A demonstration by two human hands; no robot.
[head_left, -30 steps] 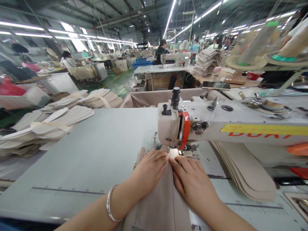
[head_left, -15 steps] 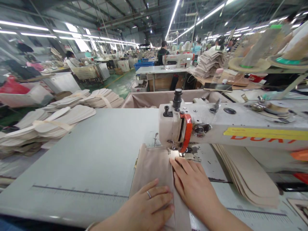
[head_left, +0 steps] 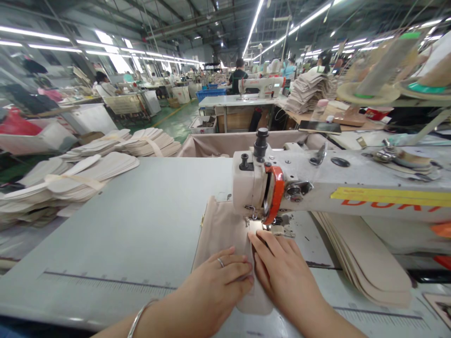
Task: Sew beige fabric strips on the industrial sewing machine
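Note:
A beige fabric panel [head_left: 219,230] lies on the table of a white sewing machine [head_left: 246,180], its far end under the presser foot. My left hand [head_left: 223,286], with a ring and a bracelet, rests flat on the panel, fingers stretched toward the seam edge. My right hand [head_left: 285,267] lies along the panel's right side, its fingertips on a pale strip [head_left: 255,227] close to the needle area. The fingers of both hands are extended and press down without gripping. A small brass-coloured metal piece [head_left: 202,219] shows at the panel's left edge.
Rounded beige pieces [head_left: 366,263] lie stacked right of my right hand, below the machine arm. Tied bundles of pale pieces [head_left: 75,183] sit at the left. Thread cones [head_left: 391,65] stand at the upper right. Behind the machine is a fabric-lined bin [head_left: 218,143]; people work farther back.
The panel has slid away from me under the presser foot, and its rounded near end now shows. My left hand has moved forward with it. The right hand stays nearly in place.

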